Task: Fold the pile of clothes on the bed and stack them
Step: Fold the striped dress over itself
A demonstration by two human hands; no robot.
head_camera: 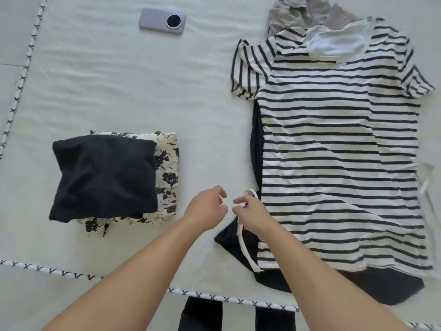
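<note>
A black-and-white striped T-shirt [338, 149] lies spread flat on the right of the bed, on top of a dark garment [381, 290] that shows along its left side and bottom. A white tie strap [245, 247] runs from the shirt's lower left. My right hand [253, 215] pinches this strap near its loop. My left hand [207, 210] is just left of it, fingers curled at the strap's end. On the left sits a folded stack: a dark navy garment [105, 175] on a floral black-and-cream garment [167, 154].
A lilac phone [162, 21] lies at the top centre. A grey crumpled garment [298, 13] and a pale blue piece [334, 44] lie by the shirt's collar. The bed cover [143, 91] has a cross-stitched trim [229, 301] along the near edge.
</note>
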